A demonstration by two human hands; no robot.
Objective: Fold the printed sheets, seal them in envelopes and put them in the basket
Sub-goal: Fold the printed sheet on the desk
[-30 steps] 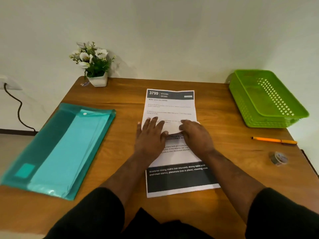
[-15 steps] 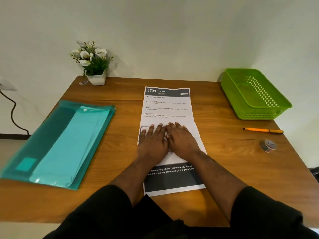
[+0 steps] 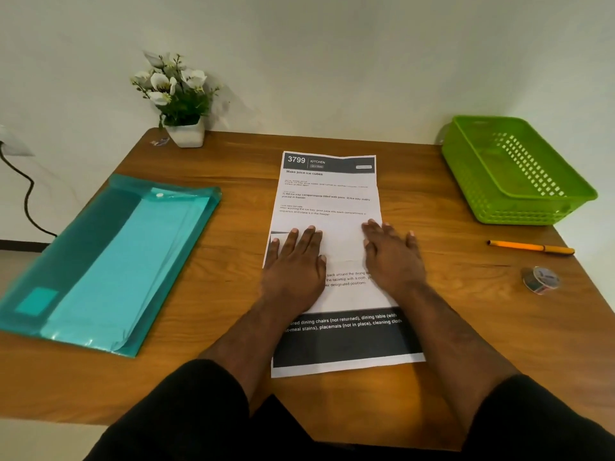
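On wooden table [image 3: 233, 254], from biggest to smallest: teal plastic document folder [image 3: 109, 261] at left with lighter envelopes inside; printed sheet [image 3: 329, 201] in middle, lying lengthwise away from body; green basket [image 3: 519, 194] at far right corner, nothing visible in it; flower pot [image 3: 184, 133] at far left; orange pen [image 3: 530, 246] and small tape roll [image 3: 541, 280] at right, near each other but apart. Left hand [image 3: 294, 264] and right hand [image 3: 391, 257] both flat on sheet, fingers straight, set apart at its two side edges, pressing along what looks like fold line across middle. Probably first step in hand: creasing the fold. Next move calls for finishing the folds so it can fit an envelope, then taking envelope from folder. Nothing sealed yet.
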